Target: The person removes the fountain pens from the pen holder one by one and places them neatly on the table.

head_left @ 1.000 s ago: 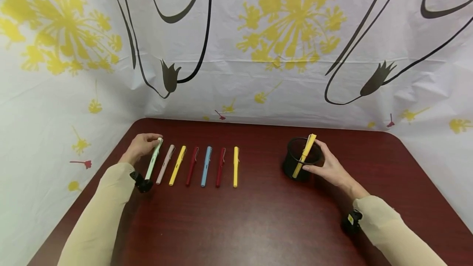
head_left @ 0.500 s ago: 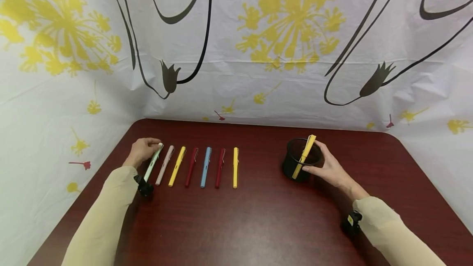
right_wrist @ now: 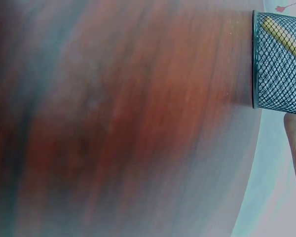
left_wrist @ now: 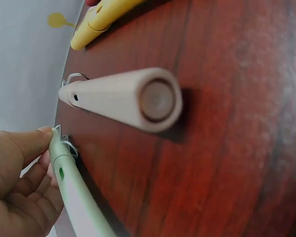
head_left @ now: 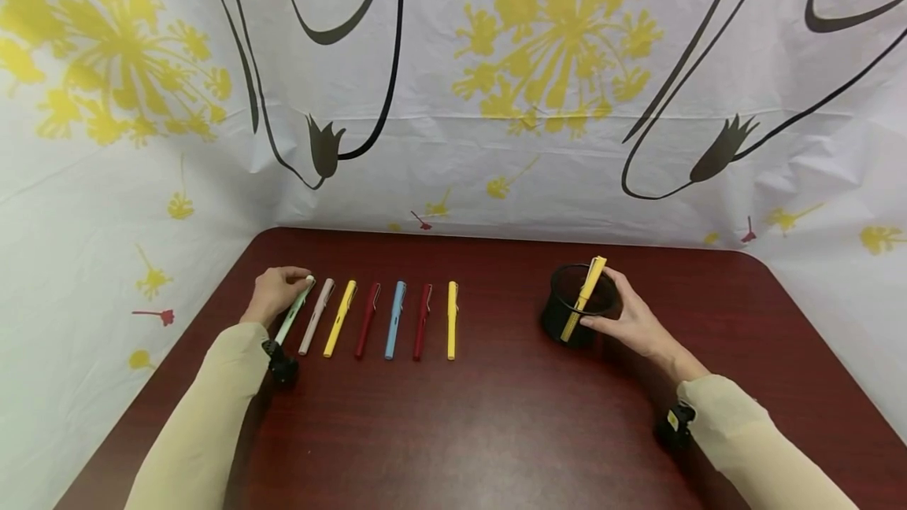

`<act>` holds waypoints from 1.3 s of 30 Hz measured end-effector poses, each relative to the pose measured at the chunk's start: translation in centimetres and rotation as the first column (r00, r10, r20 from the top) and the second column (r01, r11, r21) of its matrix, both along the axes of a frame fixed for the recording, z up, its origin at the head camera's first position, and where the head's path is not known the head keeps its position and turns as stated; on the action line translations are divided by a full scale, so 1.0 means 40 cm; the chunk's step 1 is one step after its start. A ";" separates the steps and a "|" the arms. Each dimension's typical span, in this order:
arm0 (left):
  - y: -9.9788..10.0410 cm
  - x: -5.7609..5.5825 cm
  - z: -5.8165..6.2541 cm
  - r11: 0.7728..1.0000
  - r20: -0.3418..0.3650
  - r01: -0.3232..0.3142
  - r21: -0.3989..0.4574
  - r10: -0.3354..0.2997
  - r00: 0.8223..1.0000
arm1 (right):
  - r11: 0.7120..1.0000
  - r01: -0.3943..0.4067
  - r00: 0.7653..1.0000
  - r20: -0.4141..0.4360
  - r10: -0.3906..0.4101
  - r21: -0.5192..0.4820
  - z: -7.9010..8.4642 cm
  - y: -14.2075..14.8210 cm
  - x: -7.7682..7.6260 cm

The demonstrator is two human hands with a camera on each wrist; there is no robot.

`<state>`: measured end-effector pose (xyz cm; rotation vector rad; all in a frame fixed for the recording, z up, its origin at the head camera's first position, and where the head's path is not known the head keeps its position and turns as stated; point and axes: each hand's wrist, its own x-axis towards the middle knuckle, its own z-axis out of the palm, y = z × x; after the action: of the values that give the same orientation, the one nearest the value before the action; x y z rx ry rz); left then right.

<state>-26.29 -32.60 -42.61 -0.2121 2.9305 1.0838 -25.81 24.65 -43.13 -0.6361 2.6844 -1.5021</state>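
Observation:
At the left end of a row of pens, my left hand [head_left: 272, 295] pinches the cap end of a mint green pen [head_left: 290, 316]. The left wrist view has the thumb on the tip of that cap, with the other fingers behind it. Beside it lies a pale pink pen [head_left: 316, 317], its bottom end facing the left wrist camera. On the right, my right hand [head_left: 635, 327] holds a black mesh pen cup [head_left: 555, 319] by its right side, thumb at the near wall. A yellow pen [head_left: 592, 275] leans upright in the cup, cap above the rim.
Rightward from the pink pen, the row continues with a yellow pen [head_left: 340, 319], a dark red pen [head_left: 367, 321], a blue pen [head_left: 395, 321], another dark red pen [head_left: 422, 323] and another yellow pen [head_left: 452, 321]. A patterned white sheet [head_left: 425, 171] rises behind the table [head_left: 496, 431].
My left hand has come slightly nearer with the mint green pen, whose cap end sits lower in the head view. The right hand, cup and other pens have stayed put.

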 end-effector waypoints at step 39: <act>0.125 -0.019 0.054 1.000 -0.360 0.011 -0.018 -0.016 0.933 | 1.000 0.015 1.000 0.021 -0.015 0.026 0.009 0.000 -0.002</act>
<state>-27.03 -27.58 -40.46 0.0113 3.2529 1.2162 -25.90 24.64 -42.76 -0.5970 2.6946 -1.4660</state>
